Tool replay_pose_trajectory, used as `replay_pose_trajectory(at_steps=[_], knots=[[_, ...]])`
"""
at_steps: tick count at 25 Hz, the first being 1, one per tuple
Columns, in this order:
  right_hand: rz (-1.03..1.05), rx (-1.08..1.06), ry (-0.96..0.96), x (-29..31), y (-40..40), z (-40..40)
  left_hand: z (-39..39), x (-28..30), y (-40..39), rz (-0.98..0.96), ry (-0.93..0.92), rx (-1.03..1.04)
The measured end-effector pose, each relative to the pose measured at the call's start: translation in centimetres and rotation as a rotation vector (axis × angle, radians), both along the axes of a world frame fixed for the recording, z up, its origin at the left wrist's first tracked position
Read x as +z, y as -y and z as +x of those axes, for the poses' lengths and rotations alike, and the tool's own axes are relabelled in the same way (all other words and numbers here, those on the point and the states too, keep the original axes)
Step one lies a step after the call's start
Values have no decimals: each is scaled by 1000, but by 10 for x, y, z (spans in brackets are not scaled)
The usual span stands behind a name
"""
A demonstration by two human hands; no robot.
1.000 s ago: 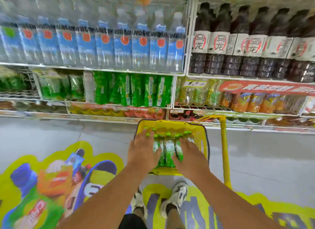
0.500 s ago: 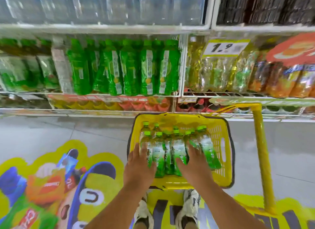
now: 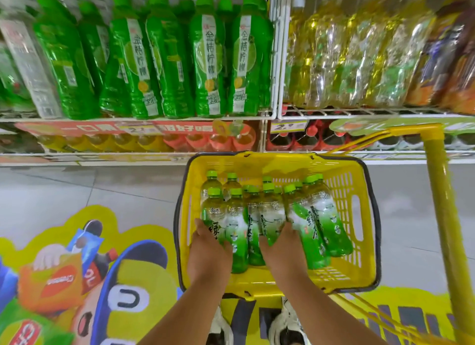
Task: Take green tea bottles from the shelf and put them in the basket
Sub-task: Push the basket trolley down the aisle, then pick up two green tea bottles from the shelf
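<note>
Glossy plastic bottles (image 3: 267,216); perforated, seemingly plastic basket (image 3: 341,190).

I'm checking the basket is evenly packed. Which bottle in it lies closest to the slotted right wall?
The rightmost green tea bottle, tilted with its base toward that wall of the yellow basket; the others lie further left, under both hands.

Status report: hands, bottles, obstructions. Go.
Left hand and right hand both gripping green tea bottles inside yellow basket. Nothing obstructing.
</note>
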State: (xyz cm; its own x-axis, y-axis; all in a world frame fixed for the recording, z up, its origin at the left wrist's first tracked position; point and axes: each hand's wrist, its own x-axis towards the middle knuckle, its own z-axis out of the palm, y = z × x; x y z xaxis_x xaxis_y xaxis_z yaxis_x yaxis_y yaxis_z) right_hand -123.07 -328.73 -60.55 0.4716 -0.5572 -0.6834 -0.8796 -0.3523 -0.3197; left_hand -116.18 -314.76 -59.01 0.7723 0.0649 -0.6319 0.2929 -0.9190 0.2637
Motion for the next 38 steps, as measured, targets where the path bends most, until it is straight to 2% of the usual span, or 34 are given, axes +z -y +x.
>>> replay_pose_trajectory(at_steps=[5, 7, 10, 13, 18, 22, 29, 38], knots=[[-37, -56, -36, -8, -1, 9, 6, 0, 1, -17, -17, 68], [10, -79, -17, -2, 3, 8, 7, 10, -1, -43, -36, 71], [101, -115, 41, 22, 12, 1, 7, 41, -4, -82, -35, 33], [161, -150, 96, 71, 21, -5, 10, 92, -4, -133, 4, 21], [257, -248, 259, 179, 36, -7, 12, 202, 3, -262, 51, 88], [252, -296, 430, 283, 46, -2, 16, 318, 19, -437, 153, 139], [220, -232, 764, 471, 67, 25, 41, 495, 44, -716, 390, 113], [182, -114, 1119, 667, 65, 37, 46, 663, 40, -964, 701, 22]])
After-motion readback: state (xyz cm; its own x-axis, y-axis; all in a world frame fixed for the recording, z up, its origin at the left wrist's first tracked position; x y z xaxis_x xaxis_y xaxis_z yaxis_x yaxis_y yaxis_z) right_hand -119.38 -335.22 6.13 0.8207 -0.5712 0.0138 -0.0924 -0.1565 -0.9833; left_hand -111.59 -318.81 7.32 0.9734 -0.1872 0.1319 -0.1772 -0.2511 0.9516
